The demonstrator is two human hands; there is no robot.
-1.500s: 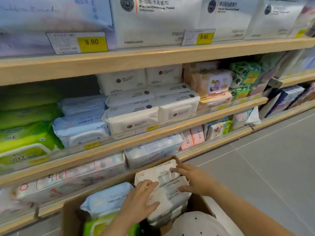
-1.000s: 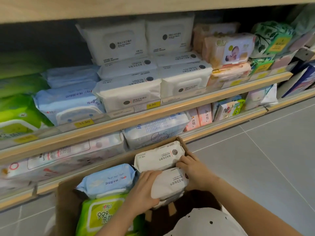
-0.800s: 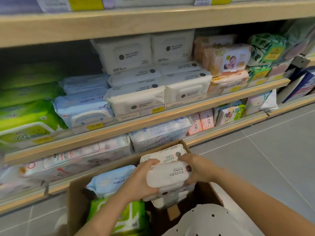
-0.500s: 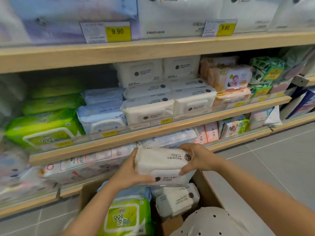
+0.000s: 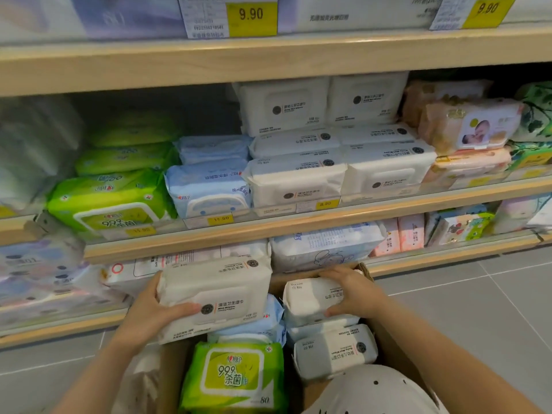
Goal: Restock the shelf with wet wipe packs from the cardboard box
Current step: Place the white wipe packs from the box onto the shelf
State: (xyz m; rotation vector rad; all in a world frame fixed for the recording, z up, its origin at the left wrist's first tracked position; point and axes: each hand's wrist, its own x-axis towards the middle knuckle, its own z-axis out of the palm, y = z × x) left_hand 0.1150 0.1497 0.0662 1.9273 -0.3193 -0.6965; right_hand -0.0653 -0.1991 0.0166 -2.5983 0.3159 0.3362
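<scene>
My left hand [image 5: 149,315] grips a white wet wipe pack [image 5: 221,294] by its left end, holding it above the left side of the cardboard box [image 5: 388,348]. My right hand [image 5: 352,294] is closed over a second white pack [image 5: 310,300] that lies on top of the stack in the box. Below it sits another white pack [image 5: 334,351]. A green pack [image 5: 236,377] and a blue pack [image 5: 257,324] also lie in the box. Matching white packs [image 5: 298,180] are stacked on the middle shelf [image 5: 298,228].
Green packs [image 5: 110,201] and blue packs [image 5: 209,189] fill the middle shelf's left part, pink packs [image 5: 469,127] its right. The lower shelf holds large pale packs [image 5: 325,246]. Grey tiled floor [image 5: 478,309] lies to the right. A dotted white cap brim [image 5: 376,392] shows at the bottom.
Both hands lifted one white pack out of the box. My right hand then let go of it and dropped back onto another white pack in the box; my left hand keeps the first.
</scene>
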